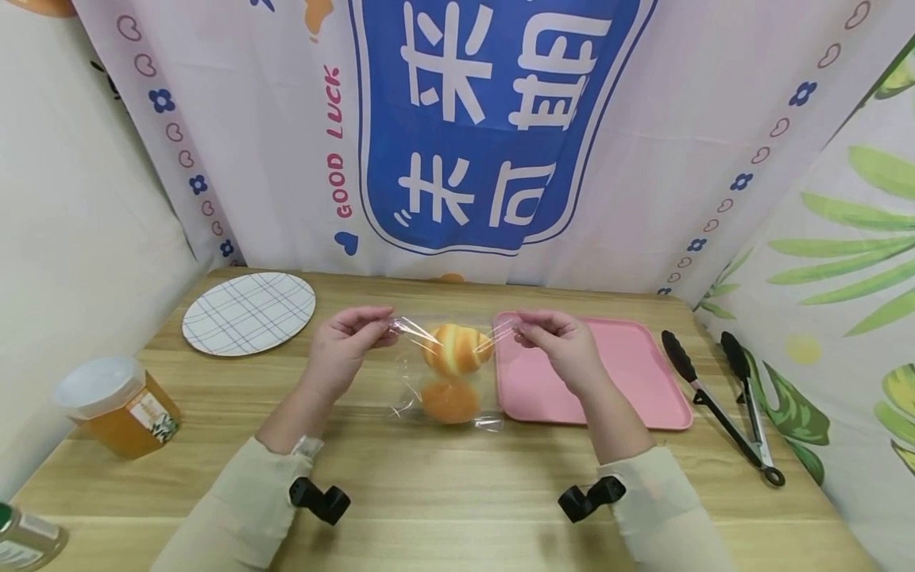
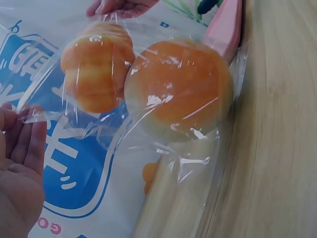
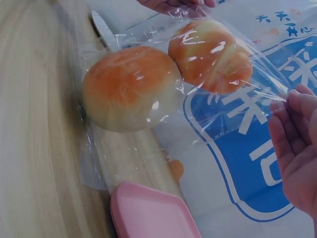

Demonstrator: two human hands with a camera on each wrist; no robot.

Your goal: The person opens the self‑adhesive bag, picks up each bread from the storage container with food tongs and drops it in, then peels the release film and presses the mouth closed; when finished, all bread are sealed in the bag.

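Observation:
A clear plastic bag (image 1: 411, 389) hangs upright between both hands, its lower edge at or just above the wooden table. Inside are a striped, croissant-like bread roll (image 1: 457, 349) on top and a smooth round bun (image 1: 449, 400) below it. The left hand (image 1: 350, 342) pinches the bag's upper left corner between thumb and fingers. At the upper right corner, the right hand (image 1: 565, 342) pinches the plastic the same way. Both wrist views show the round bun (image 2: 181, 89) touching the striped roll (image 3: 210, 57) through the film.
Behind the right hand lies a pink tray (image 1: 629, 373), with black-tipped tongs (image 1: 722, 421) to its right. A checked oval plate (image 1: 249, 314) lies at the back left. Nearer stand an amber-filled jar (image 1: 125, 405) and a green-capped bottle (image 1: 28, 539). A printed curtain (image 1: 286, 159) borders the table's back.

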